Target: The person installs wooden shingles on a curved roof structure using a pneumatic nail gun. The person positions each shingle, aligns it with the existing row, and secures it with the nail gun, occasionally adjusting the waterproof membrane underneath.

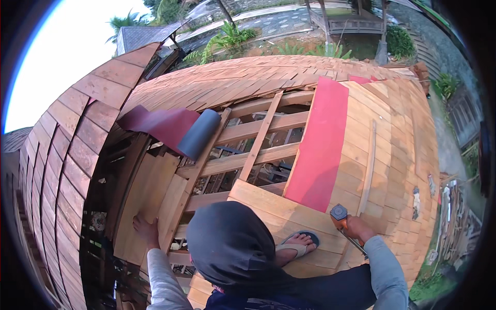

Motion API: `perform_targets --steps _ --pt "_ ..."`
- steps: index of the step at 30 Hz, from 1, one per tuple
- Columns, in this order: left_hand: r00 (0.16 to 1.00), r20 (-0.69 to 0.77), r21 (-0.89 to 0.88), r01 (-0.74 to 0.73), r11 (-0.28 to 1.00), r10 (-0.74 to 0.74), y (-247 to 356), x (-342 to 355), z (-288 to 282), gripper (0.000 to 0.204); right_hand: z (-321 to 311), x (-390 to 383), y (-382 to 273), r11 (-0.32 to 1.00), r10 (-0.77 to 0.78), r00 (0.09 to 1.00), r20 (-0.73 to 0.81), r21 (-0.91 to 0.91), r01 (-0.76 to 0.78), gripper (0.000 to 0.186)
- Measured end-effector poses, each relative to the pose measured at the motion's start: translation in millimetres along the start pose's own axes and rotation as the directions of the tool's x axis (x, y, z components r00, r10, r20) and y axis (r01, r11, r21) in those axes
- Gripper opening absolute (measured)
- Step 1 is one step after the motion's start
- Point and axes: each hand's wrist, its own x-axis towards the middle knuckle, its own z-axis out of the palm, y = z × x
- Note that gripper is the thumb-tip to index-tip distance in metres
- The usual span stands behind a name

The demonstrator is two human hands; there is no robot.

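Note:
My left hand (147,230) rests with fingers apart on a wide light-brown wooden board (147,199) over the open roof frame. My right hand (359,228) is closed round an orange nail gun (339,217) with a dark angular cap, held low over the wooden shingles (382,170). A slim metal part of the tool runs back beneath my wrist. Between my hands, a dark head covering (227,248) hides part of the frame. My sandalled foot (299,245) stands on the light boards, close to the nail gun.
A partly unrolled red-and-grey underlay roll (200,135) lies across the battens (263,137), with open gaps below. Red underlay (323,139) borders the shingles. Older dark shingles (77,150) rise at left; a loose strip (368,168) lies at right. Ground shows far below.

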Motion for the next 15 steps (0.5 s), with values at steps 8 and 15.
perform_targets --steps 8,15 --pt "0.991 -0.129 0.192 0.068 0.979 -0.044 13.8 60.5 -9.0 0.073 4.2 -0.5 -12.0 0.995 -0.088 0.996 0.016 -0.054 0.089 0.028" --pt "0.958 -0.278 -0.002 -0.066 0.998 0.063 30.1 53.2 -112.5 0.046 4.9 -4.9 -9.3 0.991 -0.125 0.992 -0.025 -0.054 0.123 0.032"
